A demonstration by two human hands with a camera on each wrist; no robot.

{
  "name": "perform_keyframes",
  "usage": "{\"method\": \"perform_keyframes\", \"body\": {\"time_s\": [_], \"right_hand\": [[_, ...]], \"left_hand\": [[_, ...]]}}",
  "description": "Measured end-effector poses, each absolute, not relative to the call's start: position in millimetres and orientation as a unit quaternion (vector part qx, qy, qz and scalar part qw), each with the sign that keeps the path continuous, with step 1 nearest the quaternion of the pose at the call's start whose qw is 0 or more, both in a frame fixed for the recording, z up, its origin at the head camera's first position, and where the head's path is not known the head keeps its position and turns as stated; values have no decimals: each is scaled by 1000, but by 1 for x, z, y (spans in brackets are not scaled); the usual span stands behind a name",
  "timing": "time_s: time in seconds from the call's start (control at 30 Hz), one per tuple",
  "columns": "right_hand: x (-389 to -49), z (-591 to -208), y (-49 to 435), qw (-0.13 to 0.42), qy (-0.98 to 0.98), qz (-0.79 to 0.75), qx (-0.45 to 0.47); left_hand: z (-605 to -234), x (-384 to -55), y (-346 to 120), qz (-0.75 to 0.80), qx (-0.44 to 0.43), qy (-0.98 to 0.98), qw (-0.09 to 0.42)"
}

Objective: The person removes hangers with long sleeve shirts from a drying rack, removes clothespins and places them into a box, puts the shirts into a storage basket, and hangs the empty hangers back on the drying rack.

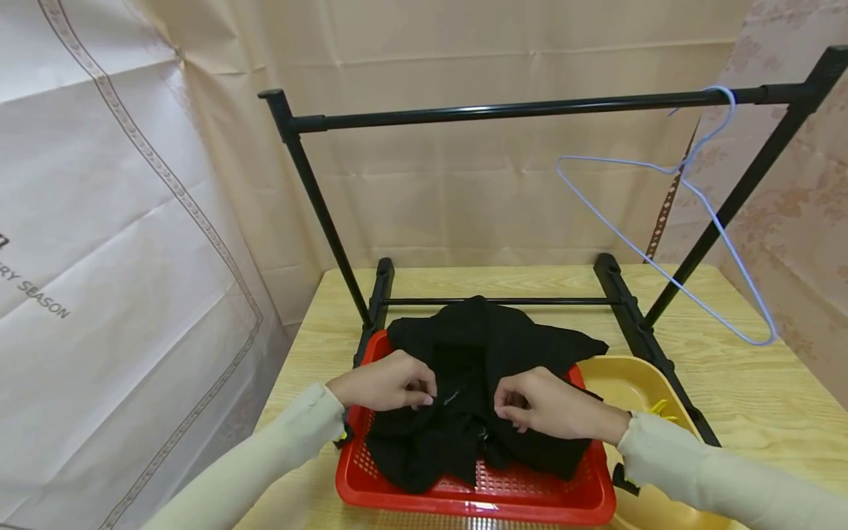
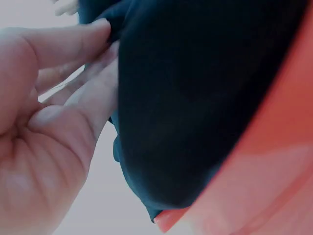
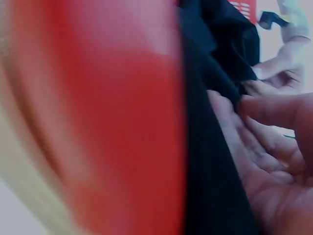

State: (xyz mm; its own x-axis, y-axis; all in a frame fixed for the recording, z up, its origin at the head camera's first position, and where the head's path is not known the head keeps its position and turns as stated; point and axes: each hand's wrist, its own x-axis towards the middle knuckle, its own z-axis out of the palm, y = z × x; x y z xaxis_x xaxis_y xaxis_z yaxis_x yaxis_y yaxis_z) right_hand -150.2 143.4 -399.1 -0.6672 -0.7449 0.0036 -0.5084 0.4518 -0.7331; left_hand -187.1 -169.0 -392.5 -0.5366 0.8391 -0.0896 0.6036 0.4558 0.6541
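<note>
A black garment (image 1: 464,353) lies bunched in a red plastic basket (image 1: 477,508), with parts of it spilling over the far rim. My left hand (image 1: 391,381) pinches a fold of the cloth on the left. Thumb and fingertips meet at the dark fabric (image 2: 181,98) in the left wrist view. On the other side my right hand (image 1: 550,403) pinches a second fold between thumb and fingers, seen closer in the right wrist view beside the black cloth (image 3: 210,161). A small shiny fitting shows on the garment between the hands.
Behind the basket stands a black metal rack (image 1: 497,112). A blue hanger (image 1: 636,235) hangs at the right of its top bar. To the right a yellow basin (image 1: 636,375) holds something bright yellow, partly hidden by the right arm. All stand on a wooden table (image 1: 318,331).
</note>
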Motion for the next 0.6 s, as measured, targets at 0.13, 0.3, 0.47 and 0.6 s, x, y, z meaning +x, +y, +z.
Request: {"method": "perform_keyframes", "body": {"time_s": [0.13, 0.3, 0.47, 0.6], "right_hand": [[-149, -405, 145, 181, 837, -353, -376], [-151, -395, 153, 155, 840, -370, -366], [-160, -382, 170, 76, 857, -391, -327], [-172, -376, 192, 24, 886, -381, -265]], "left_hand": [[-392, -188, -170, 280, 436, 828, 213], [-390, -192, -173, 276, 441, 828, 210], [-386, -201, -182, 289, 450, 821, 200], [-378, -211, -195, 334, 431, 817, 188]]}}
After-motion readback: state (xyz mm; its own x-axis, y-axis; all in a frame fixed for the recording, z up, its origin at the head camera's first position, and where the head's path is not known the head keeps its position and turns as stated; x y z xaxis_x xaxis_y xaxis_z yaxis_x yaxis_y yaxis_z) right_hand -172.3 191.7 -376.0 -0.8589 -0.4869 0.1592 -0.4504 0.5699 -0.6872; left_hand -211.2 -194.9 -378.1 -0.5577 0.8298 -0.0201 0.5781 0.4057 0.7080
